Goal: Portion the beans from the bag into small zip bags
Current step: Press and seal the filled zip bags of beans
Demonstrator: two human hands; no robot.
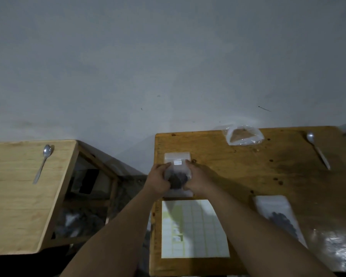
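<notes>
A small clear zip bag (177, 172) with dark beans in its lower part and a white label near its top is held upright between both hands, over a stack of empty zip bags (177, 156) at the left end of the dark wooden table (248, 172). My left hand (157, 179) grips the bag's left side and my right hand (196, 179) grips its right side. A larger clear bag (278, 214) holding dark beans lies flat on the table to the right.
A sheet of labels (194, 228) lies below the hands. A plastic bag of brown powder (243, 135) sits at the table's back edge, a spoon (318, 149) to its right. A lighter table (18, 196) at left carries another spoon (42, 163). A gap separates the tables.
</notes>
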